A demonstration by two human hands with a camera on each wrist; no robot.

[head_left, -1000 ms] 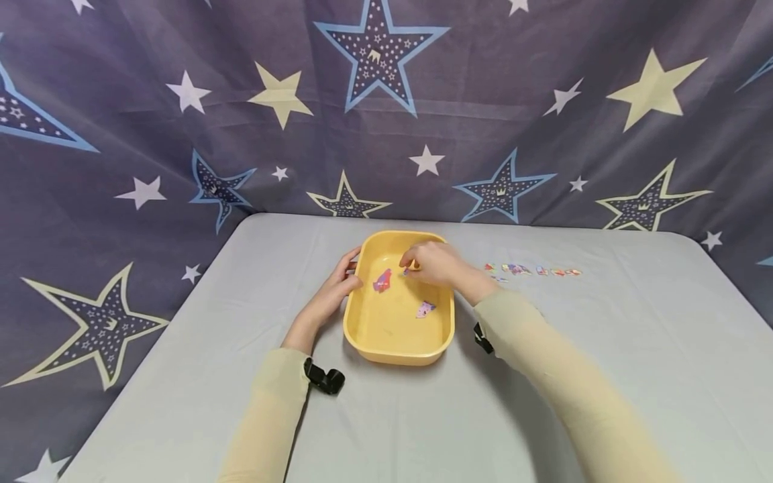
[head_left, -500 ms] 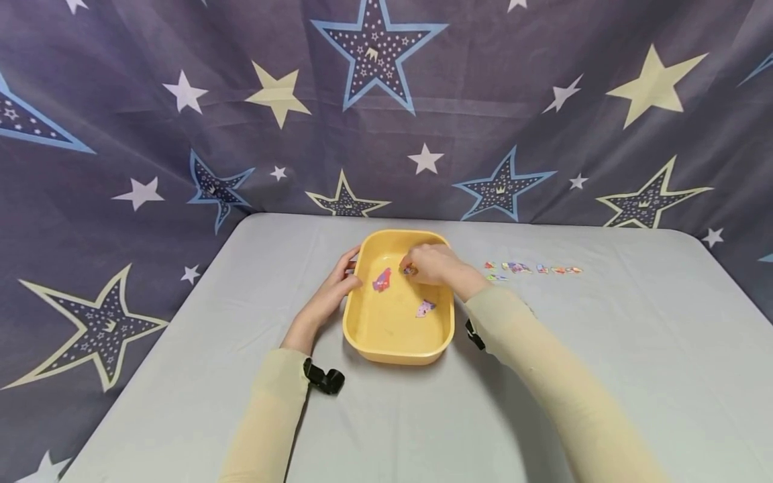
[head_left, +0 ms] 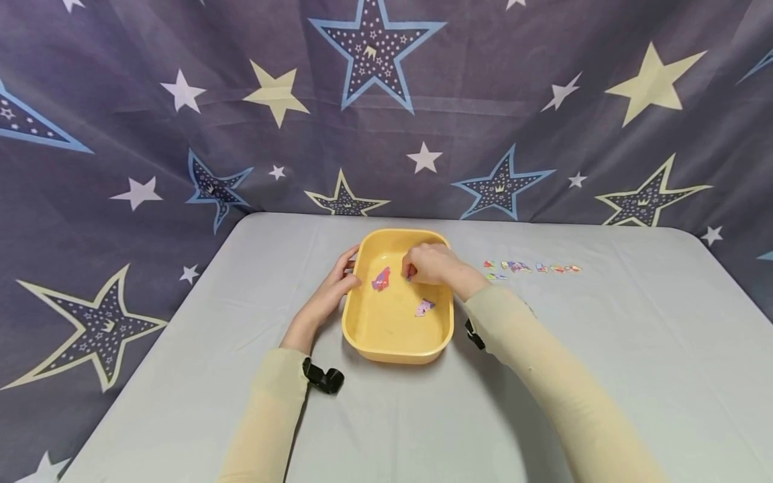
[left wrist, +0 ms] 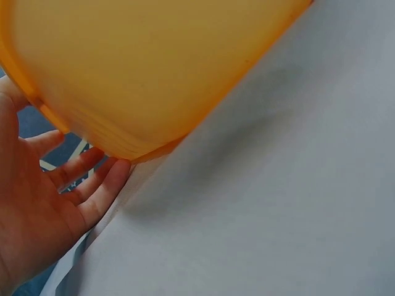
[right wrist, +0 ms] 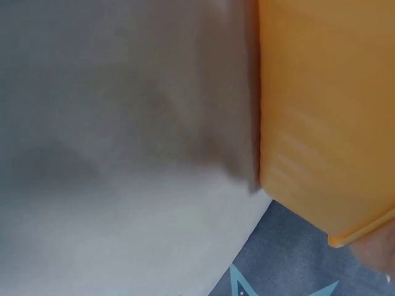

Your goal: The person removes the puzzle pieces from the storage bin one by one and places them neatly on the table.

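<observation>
A yellow plastic bin [head_left: 395, 335] stands on the table. My left hand [head_left: 329, 293] holds its left side, thumb at the rim and fingers against the outer wall, as the left wrist view also shows. My right hand [head_left: 430, 263] reaches over the far right rim with curled fingers and pinches a small puzzle piece [head_left: 408, 278], mostly hidden, with a bluish bit showing. On the bin's floor lie a red and purple puzzle piece [head_left: 381, 279] and a pale pink-purple piece [head_left: 425, 308]. In the right wrist view the bin's outer wall [right wrist: 327, 111] hides most of the right hand.
Several small colourful puzzle pieces [head_left: 516, 266] lie in a loose row on the table right of the bin, with a greenish piece [head_left: 498, 276] just nearer. A light grey cloth [head_left: 604, 335] covers the table. Behind hangs a dark curtain [head_left: 459, 87] with stars.
The right hand's fingers have curled in more, and the small piece at its fingertips has turned and become more hidden. The left hand and the bin stay put.
</observation>
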